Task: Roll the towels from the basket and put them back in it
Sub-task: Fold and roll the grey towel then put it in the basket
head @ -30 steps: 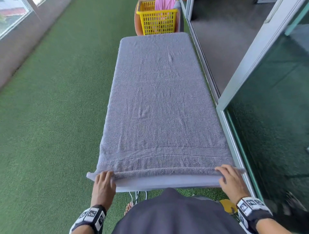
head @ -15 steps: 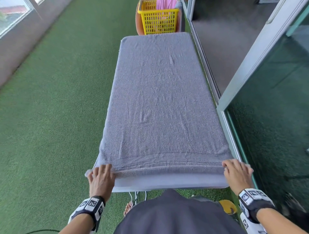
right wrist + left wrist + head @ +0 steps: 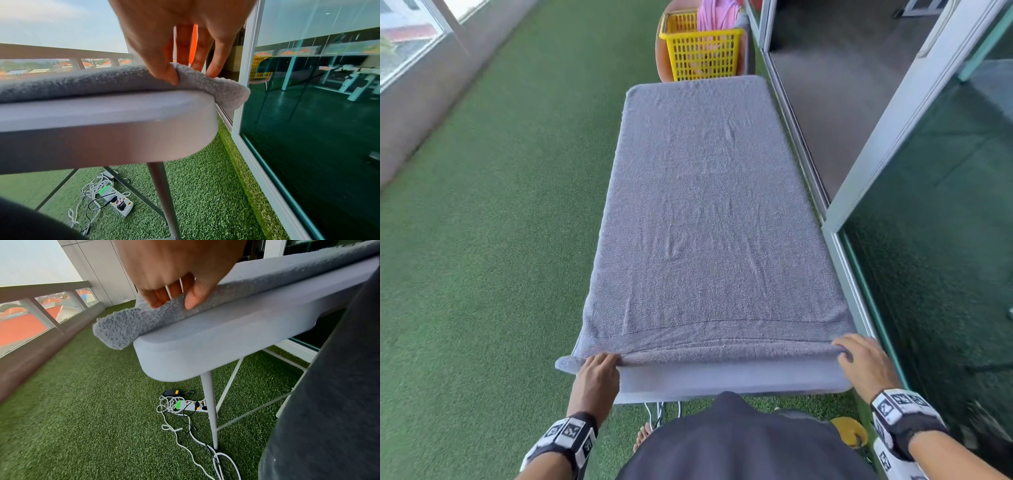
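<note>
A large grey terry-cloth towel [image 3: 709,219] lies spread flat along the pale grey plastic counter [image 3: 729,380], its near edge turned into a thin roll. The left hand [image 3: 599,375] and right hand [image 3: 866,366] each have their grip clamped on a near corner of that roll, thumb under, fingers over. A yellow plastic lattice basket [image 3: 702,51] holding pink cloth stands beyond the counter's far end.
</note>
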Motion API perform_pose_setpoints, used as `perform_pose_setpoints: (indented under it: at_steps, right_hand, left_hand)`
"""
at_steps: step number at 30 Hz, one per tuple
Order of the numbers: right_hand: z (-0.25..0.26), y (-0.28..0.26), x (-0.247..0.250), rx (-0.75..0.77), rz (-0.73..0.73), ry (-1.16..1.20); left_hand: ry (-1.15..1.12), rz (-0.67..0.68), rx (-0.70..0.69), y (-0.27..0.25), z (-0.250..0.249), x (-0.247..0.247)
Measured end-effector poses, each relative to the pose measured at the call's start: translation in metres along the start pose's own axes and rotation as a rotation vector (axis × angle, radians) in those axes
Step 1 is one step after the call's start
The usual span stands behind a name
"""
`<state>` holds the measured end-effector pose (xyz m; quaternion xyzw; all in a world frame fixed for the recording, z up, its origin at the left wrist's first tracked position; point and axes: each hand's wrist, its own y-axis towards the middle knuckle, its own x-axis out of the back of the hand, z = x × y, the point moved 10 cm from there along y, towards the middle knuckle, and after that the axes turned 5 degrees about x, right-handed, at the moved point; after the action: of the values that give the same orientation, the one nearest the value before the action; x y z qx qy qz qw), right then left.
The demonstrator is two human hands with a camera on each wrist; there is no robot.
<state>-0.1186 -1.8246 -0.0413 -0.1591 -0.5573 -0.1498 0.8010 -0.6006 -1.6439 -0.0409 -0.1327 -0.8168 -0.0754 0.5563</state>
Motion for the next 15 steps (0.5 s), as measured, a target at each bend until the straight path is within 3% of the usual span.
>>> perform_pose_setpoints:
  at_steps: [4, 9, 15]
  right_hand:
    - [0.006, 0.004, -0.006, 0.026, 0.116, -0.195]
    - [0.007, 0.007, 0.0, 0.008, 0.033, -0.183]
    - [0.024, -0.002, -0.022, 0.12, 0.05, -0.048]
  left_hand:
    - [0.104, 0.077, 0.075, 0.005, -0.001, -0.001]
    - [0.133, -0.014, 0.167, 0.013, 0.009, 0.008]
    - [0.022, 0.007, 0.035, 0.002, -0.008, -0.004]
